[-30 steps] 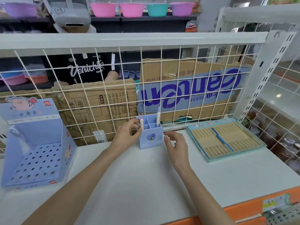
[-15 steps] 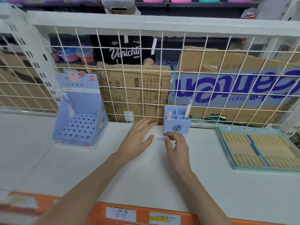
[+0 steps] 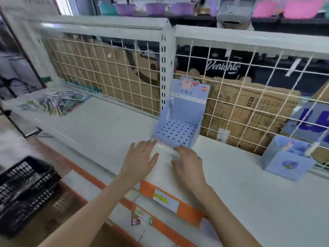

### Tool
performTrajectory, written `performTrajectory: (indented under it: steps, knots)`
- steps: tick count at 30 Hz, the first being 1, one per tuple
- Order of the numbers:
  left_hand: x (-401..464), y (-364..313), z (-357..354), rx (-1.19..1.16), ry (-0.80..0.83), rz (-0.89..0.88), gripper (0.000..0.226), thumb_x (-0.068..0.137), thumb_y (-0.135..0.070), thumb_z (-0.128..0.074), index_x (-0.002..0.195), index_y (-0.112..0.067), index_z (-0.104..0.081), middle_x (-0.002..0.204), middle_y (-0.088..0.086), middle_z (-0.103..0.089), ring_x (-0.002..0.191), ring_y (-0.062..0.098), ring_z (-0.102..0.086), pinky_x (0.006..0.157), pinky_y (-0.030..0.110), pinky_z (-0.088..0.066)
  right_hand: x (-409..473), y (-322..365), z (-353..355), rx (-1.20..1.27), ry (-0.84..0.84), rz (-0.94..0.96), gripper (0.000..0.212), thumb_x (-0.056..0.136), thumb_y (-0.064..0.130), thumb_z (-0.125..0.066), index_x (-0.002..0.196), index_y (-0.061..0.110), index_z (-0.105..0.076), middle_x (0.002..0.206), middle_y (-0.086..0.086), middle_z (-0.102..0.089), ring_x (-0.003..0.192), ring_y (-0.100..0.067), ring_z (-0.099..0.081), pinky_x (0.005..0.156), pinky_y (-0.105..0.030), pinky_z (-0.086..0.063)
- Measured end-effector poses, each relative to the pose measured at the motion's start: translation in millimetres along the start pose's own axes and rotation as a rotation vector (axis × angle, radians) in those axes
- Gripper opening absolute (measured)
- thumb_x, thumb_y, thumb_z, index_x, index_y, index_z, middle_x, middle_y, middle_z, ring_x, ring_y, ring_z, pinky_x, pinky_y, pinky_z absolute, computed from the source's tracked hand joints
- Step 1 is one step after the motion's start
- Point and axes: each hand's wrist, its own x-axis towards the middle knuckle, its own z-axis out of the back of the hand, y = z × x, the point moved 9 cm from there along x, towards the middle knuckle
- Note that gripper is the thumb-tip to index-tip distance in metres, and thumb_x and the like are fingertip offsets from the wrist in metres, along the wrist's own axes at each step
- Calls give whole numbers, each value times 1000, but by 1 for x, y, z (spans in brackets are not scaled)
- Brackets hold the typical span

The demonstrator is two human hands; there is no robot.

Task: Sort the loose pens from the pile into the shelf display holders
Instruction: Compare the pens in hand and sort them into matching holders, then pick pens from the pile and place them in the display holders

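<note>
Since the earlier frames the view has swung left: both hands have left the small blue pen cup point(image 3: 288, 163), which now sits far right on the white shelf point(image 3: 106, 129) with a couple of pens standing in it. Left hand point(image 3: 140, 157) and right hand point(image 3: 189, 161) now hover palm-down just in front of the blue perforated display holder point(image 3: 179, 125), fingers spread and relaxed, holding nothing. Left fingertips are just beside the holder's front left corner; contact can't be told through blur. Holder stands against the white wire grid point(image 3: 115, 72), its hole tray without pens. Loose pen pile point(image 3: 57, 102) lies far left on the same shelf, well apart from both hands, blurred. Cardboard boxes point(image 3: 249, 113) behind the grid. Black plastic crate point(image 3: 23, 189) at lower left, below shelf level. Orange shelf edge strip point(image 3: 170, 202) carries price labels.
</note>
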Motion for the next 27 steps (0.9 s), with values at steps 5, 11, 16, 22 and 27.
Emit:
performTrajectory:
  steps: [5,11,16,22,27]
  knots:
    - [-39,114,27,55,-9,145,49,86,-40,-35,112,-13,-67,103,2,-71,92,22,-68,83,49,-51,17,91,-67,-153,126,59,51,96,34,-44,144,28,-28,156,5,-16,142,-23,-17,110,-37,-18]
    - [-78,217,56,-15,-50,248,63,92,-52,-20,139,-18,-42,139,2,-49,129,23,-42,110,41,-26,38,181,-134,-163,154,123,51,97,36,-42,145,31,-25,156,9,-12,142,-23,-16,111,-36,-18]
    - [-96,287,77,9,-90,315,83,78,-59,0,140,-21,-39,138,0,-49,130,20,-41,110,37,-22,57,243,-168,-150,205,188,49,98,36,-40,145,30,-25,156,7,-13,141,-22,-17,110,-35,-18]
    - [-96,359,85,-48,-180,390,53,93,-44,-34,131,-12,-52,130,6,-55,126,30,-45,106,46,-34,99,291,-197,-121,241,231,50,98,31,-42,145,27,-25,156,5,-16,141,-22,-17,109,-35,-19]
    - [-96,420,79,-59,-171,463,53,92,-45,-32,133,-16,-48,134,10,-51,128,31,-44,106,48,-36,152,317,-244,-57,294,201,51,97,30,-45,144,26,-28,153,2,-25,139,-21,-24,108,-33,-21]
